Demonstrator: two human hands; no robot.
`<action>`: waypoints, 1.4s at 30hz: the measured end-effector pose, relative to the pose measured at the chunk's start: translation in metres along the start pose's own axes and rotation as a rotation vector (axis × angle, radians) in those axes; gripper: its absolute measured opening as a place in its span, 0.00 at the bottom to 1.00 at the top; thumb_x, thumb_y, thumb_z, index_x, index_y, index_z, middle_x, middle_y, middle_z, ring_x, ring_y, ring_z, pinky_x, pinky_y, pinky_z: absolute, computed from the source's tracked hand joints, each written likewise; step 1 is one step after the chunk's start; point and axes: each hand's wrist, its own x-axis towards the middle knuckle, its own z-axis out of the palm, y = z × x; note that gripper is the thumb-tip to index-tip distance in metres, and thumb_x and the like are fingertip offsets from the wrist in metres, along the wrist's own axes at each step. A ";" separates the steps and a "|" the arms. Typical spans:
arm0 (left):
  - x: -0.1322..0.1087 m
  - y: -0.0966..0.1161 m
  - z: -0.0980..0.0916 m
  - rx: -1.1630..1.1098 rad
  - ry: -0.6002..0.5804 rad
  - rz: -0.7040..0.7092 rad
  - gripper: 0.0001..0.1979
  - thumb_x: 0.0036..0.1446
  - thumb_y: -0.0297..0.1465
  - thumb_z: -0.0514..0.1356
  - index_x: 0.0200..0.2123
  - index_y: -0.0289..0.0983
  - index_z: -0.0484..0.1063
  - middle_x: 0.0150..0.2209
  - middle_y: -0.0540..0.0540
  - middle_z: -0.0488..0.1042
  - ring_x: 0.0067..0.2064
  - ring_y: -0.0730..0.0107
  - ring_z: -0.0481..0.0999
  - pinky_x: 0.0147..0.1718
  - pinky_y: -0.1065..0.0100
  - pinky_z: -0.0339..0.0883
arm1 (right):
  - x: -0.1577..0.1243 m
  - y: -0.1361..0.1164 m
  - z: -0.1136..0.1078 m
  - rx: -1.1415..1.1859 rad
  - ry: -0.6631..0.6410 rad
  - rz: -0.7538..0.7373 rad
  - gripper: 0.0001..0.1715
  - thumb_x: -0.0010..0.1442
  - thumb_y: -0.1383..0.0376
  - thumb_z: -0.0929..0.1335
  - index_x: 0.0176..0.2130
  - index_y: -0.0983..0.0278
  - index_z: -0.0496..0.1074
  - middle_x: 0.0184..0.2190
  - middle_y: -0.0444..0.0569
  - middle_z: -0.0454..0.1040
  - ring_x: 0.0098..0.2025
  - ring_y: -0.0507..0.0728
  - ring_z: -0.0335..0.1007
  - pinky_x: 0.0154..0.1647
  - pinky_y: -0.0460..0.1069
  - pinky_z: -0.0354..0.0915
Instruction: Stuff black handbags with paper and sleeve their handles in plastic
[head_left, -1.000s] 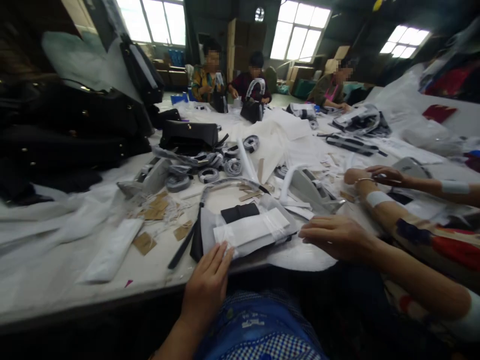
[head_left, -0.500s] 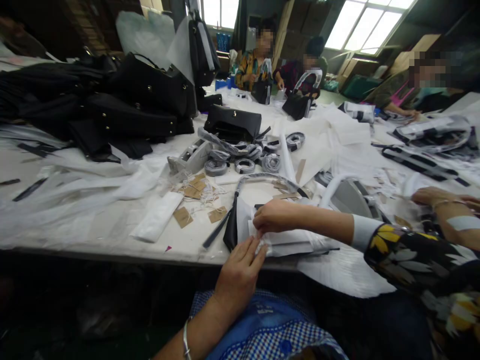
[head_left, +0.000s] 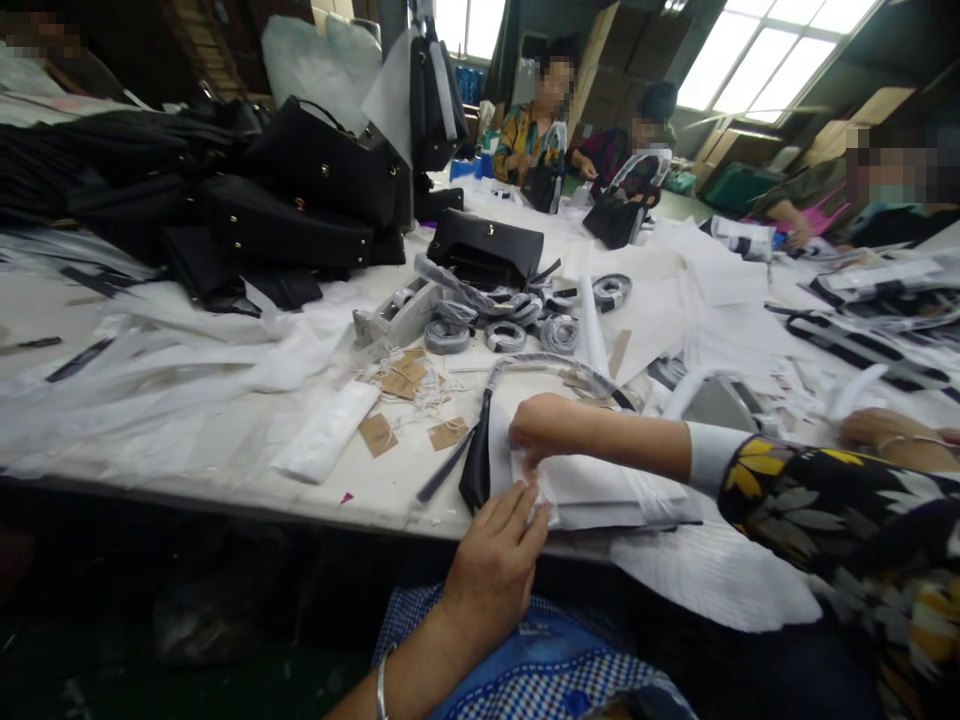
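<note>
A black handbag [head_left: 475, 470] lies at the table's front edge, mostly covered by white wrapping paper [head_left: 600, 485] and some clear film. Its handle [head_left: 491, 375], wrapped in clear plastic, arches behind. My left hand [head_left: 495, 545] rests against the near side of the wrapping, fingers stretched out and its thumb hidden. Just above those fingertips, my right hand [head_left: 544, 425] is closed in a pinch on the wrapping; its fingertips are partly blurred. A dark strap [head_left: 442, 468] sticks out to the left of the bag.
Brown hang tags [head_left: 405, 378], a white packet [head_left: 328, 432] and coiled straps [head_left: 504, 337] lie close by. Black bags [head_left: 292, 225] are piled at the left. At the right is a co-worker's hand [head_left: 877, 428]; other people work across the table.
The view has shifted slightly, moving the scene to the right. My right hand has turned a little at the wrapping, its fingers pointing lower. My left hand stays against the bag.
</note>
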 end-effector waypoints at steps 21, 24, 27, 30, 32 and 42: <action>-0.002 0.001 0.007 0.104 0.121 0.016 0.31 0.54 0.18 0.51 0.61 0.36 0.68 0.64 0.45 0.66 0.64 0.58 0.66 0.57 0.56 0.70 | -0.006 0.061 0.046 0.701 0.172 0.169 0.39 0.55 0.40 0.68 0.54 0.64 0.74 0.50 0.56 0.77 0.49 0.63 0.72 0.50 0.51 0.63; -0.002 0.001 0.008 0.114 0.143 0.021 0.30 0.54 0.17 0.51 0.60 0.36 0.68 0.63 0.45 0.67 0.64 0.59 0.66 0.57 0.57 0.70 | -0.009 0.047 0.059 0.757 0.150 0.241 0.48 0.42 0.38 0.75 0.54 0.63 0.74 0.49 0.56 0.76 0.49 0.66 0.70 0.49 0.52 0.63; -0.001 0.000 0.009 0.129 0.170 0.025 0.30 0.54 0.17 0.50 0.60 0.36 0.68 0.63 0.46 0.67 0.64 0.60 0.66 0.57 0.57 0.70 | 0.002 0.047 0.066 0.842 0.128 0.306 0.37 0.43 0.42 0.75 0.45 0.62 0.79 0.38 0.50 0.78 0.40 0.60 0.72 0.40 0.49 0.64; 0.000 -0.001 0.011 0.154 0.207 0.054 0.30 0.54 0.18 0.49 0.60 0.36 0.69 0.62 0.45 0.68 0.63 0.60 0.67 0.55 0.57 0.71 | 0.010 0.048 0.066 0.912 0.143 0.360 0.28 0.46 0.48 0.75 0.40 0.64 0.79 0.28 0.45 0.75 0.32 0.55 0.69 0.31 0.46 0.62; 0.001 -0.002 0.013 0.182 0.237 0.078 0.29 0.55 0.18 0.49 0.59 0.36 0.69 0.61 0.44 0.69 0.62 0.60 0.68 0.54 0.58 0.72 | 0.009 0.047 0.064 0.929 0.170 0.359 0.24 0.48 0.51 0.74 0.39 0.64 0.79 0.26 0.43 0.74 0.29 0.53 0.67 0.29 0.45 0.60; 0.007 -0.004 -0.005 0.131 0.486 0.249 0.19 0.60 0.19 0.54 0.51 0.33 0.75 0.52 0.38 0.78 0.54 0.62 0.77 0.50 0.68 0.74 | -0.058 0.027 -0.022 0.612 0.478 0.166 0.18 0.52 0.55 0.76 0.40 0.62 0.80 0.32 0.46 0.77 0.38 0.57 0.70 0.38 0.47 0.58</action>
